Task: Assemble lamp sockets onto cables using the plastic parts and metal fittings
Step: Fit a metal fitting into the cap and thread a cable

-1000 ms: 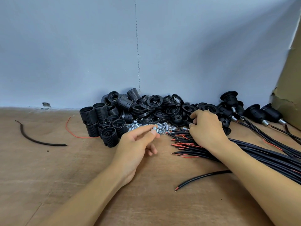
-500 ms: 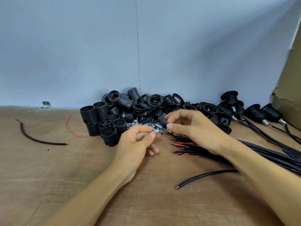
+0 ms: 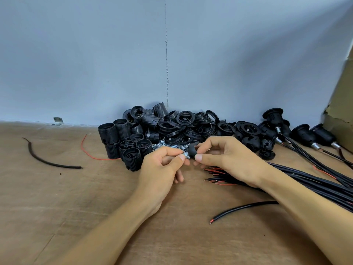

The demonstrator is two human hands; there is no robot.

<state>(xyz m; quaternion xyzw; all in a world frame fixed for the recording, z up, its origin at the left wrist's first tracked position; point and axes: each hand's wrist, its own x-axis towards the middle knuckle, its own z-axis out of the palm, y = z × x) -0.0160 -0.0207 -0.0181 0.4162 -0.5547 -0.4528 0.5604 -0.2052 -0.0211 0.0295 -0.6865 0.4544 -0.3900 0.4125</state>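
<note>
The two hands meet just above the wooden table (image 3: 57, 207), near its middle. The left hand (image 3: 162, 169) pinches a small metal fitting (image 3: 185, 155) between thumb and forefinger, its other fingers curled under. The right hand (image 3: 229, 161) pinches a black plastic cap (image 3: 191, 150) between thumb and forefingers. Fitting and cap touch end to end; whether the fitting is threaded into the cap I cannot tell, as the fingers cover the joint.

Just beyond the fingertips lies a small heap of silvery fittings (image 3: 168, 145). To its left stands a cluster of black threaded socket bodies (image 3: 122, 138), some upright, some on their sides. Behind, against the blue-grey wall (image 3: 95, 64), black rings (image 3: 185, 119) lie piled, and further right are more domed caps (image 3: 266, 144).

A bundle of black cables (image 3: 305, 178) runs in from the right edge under the right wrist, its stripped red-and-black ends (image 3: 215, 175) fanned out near the right hand. One loose cable (image 3: 242, 207) lies nearer, apart from the bundle. At far right, assembled sockets (image 3: 273, 117) already on cables lie beside a cardboard sheet (image 3: 342, 111).

On the left of the table lie a dark curved cable scrap (image 3: 44, 159) and a thin red wire (image 3: 84, 148); a small metal bracket (image 3: 58, 120) sits at the wall's foot.
</note>
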